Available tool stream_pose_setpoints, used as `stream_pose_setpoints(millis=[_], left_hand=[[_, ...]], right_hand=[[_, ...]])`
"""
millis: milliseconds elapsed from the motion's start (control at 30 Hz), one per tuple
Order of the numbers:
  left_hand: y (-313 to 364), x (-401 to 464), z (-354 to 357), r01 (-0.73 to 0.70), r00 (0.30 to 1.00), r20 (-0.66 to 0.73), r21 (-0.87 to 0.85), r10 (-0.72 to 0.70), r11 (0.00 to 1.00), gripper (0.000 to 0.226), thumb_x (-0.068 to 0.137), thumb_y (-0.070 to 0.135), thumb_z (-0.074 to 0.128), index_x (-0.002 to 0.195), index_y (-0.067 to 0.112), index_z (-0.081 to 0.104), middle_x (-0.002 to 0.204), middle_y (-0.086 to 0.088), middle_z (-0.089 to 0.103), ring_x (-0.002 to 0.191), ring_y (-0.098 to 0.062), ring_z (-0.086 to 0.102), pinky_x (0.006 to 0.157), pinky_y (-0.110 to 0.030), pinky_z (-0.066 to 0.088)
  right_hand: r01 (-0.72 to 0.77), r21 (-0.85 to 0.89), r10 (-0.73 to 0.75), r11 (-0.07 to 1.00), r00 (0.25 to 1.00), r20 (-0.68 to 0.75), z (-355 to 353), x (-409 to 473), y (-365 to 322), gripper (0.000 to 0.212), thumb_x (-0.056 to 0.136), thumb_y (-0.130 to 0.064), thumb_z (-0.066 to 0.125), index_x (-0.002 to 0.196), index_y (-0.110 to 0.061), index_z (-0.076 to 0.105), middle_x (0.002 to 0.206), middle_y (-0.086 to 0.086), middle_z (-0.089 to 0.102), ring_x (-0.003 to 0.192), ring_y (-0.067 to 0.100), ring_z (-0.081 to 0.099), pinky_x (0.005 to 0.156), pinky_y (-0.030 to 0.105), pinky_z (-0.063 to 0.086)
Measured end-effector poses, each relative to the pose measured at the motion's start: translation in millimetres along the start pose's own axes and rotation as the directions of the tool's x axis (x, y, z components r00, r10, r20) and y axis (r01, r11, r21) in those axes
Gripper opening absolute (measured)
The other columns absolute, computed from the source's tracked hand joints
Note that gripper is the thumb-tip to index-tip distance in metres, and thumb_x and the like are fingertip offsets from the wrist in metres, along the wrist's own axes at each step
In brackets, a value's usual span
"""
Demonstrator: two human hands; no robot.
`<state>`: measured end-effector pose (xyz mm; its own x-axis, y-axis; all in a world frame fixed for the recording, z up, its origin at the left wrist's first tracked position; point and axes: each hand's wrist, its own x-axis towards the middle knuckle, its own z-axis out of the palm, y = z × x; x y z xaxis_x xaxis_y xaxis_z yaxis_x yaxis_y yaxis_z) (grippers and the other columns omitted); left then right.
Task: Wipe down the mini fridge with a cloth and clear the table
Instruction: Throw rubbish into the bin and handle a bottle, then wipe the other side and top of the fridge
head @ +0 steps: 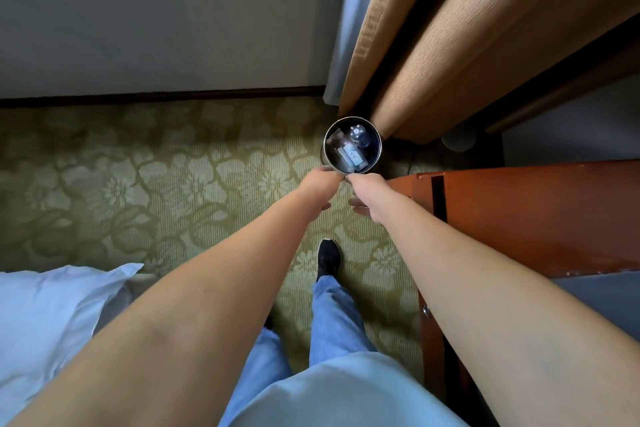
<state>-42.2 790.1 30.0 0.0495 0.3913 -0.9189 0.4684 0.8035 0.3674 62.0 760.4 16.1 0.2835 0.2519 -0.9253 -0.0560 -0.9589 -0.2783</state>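
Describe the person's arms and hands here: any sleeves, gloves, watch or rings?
Both forearms are bare up to the frame's edge; no sleeves, gloves, watch or bracelet show. The left hand and right hand are seen from behind, so their fingers are mostly hidden and rings cannot be ruled out. Lower down the person wears blue jeans and a black shoe.

The fingertips of both hands (341,189) are hidden behind their knuckles at the bin (375,140) rim.
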Motion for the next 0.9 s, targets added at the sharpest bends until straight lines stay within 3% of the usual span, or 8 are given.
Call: stream_pose_setpoints(millis=[167,367,567,667,733,800,900], left_hand=[[-19,-41,-21,-0.056,0.998,0.02,0.019,0.056,0.998,0.043,0.102,0.026,0.052,0.144,0.026,0.05,0.125,-0.001,0.054,0.111,-0.024,0.052,0.098,-0.04,0.053],[-50,-109,-41,-0.169,0.983,0.088,0.105,0.16,0.98,0.036,0.098,0.023,0.058,0.133,0.026,0.06,0.104,0.005,0.058,0.108,-0.023,0.055,0.098,-0.04,0.054],[-80,-177,-47,-0.278,0.953,0.171,0.185,0.248,0.942,0.027,0.099,0.024,0.055,0.125,0.025,0.062,0.103,0.0,0.064,0.098,-0.022,0.059,0.088,-0.037,0.054],[-83,-210,-44,-0.353,0.925,0.234,0.24,0.299,0.904,0.027,0.098,0.024,0.057,0.123,0.021,0.066,0.109,-0.007,0.064,0.091,-0.024,0.06,0.072,-0.033,0.053],[-81,-232,-37,-0.399,0.905,0.266,0.258,0.332,0.88,0.02,0.096,0.023,0.059,0.113,0.02,0.069,0.105,-0.007,0.065,0.087,-0.024,0.06,0.066,-0.03,0.051],[-79,-258,-27,-0.456,0.877,0.295,0.262,0.379,0.851,0.012,0.097,0.023,0.056,0.102,0.022,0.067,0.093,-0.005,0.064,0.082,-0.022,0.059,0.066,-0.029,0.049],[-77,-299,-7,-0.568,0.807,0.363,0.261,0.466,0.781,0.021,0.097,0.025,0.056,0.114,0.022,0.067,0.092,-0.001,0.064,0.078,-0.019,0.059,0.074,-0.031,0.054]], right_hand=[[0.055,0.039,-0.054,0.998,0.998,-0.024,16,-51,18,0.038,0.1,-0.034,0.053,0.136,-0.022,0.057,0.102,0.002,0.06,0.087,0.019,0.062,0.07,0.029,0.054],[0.105,0.134,-0.096,0.985,0.993,-0.071,30,-130,58,0.037,0.1,-0.036,0.056,0.132,-0.018,0.057,0.1,0.002,0.061,0.088,0.018,0.064,0.07,0.029,0.054],[0.216,0.257,-0.175,0.942,0.969,-0.176,33,-217,98,0.024,0.102,-0.036,0.057,0.117,-0.017,0.055,0.098,0.0,0.061,0.091,0.02,0.065,0.087,0.037,0.058],[0.275,0.317,-0.2,0.908,0.948,-0.248,23,-255,116,0.025,0.103,-0.032,0.053,0.121,-0.014,0.057,0.106,0.0,0.065,0.09,0.019,0.067,0.078,0.035,0.058],[0.324,0.353,-0.23,0.878,0.931,-0.283,12,-280,128,0.024,0.105,-0.031,0.05,0.122,-0.015,0.056,0.102,-0.001,0.063,0.092,0.02,0.066,0.087,0.037,0.057],[0.371,0.39,-0.245,0.842,0.909,-0.336,-1,-306,141,0.02,0.105,-0.03,0.05,0.12,-0.017,0.055,0.098,-0.001,0.061,0.094,0.02,0.066,0.097,0.041,0.057],[0.444,0.413,-0.267,0.795,0.868,-0.42,-23,-345,159,0.019,0.106,-0.03,0.05,0.118,-0.017,0.058,0.094,0.001,0.061,0.092,0.022,0.064,0.093,0.04,0.056]])
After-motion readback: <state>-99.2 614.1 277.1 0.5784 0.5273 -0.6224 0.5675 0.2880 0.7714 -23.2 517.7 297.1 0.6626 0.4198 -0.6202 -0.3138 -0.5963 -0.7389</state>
